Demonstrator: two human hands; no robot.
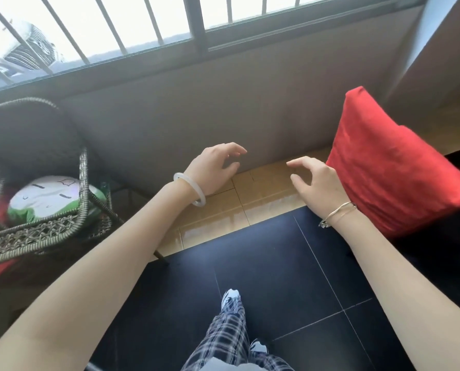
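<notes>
Mid-frame, above the tan floor strip (263, 188), the left hand (215, 167) and right hand (317, 183) hover palm-down with fingers spread and loosely curled, and neither holds anything. The red cushion (392, 167) stands tilted at 3 o'clock of the right hand, just beside it; whether they touch can't be told. Outward: white bangle (190, 190) on the left wrist, thin gold bracelet (338, 212) on the right, wicker chair (36, 231) at 9 o'clock holding a white-green plush (49, 199), black tiles (263, 263) at 6, barred window (196, 20) at 12.
</notes>
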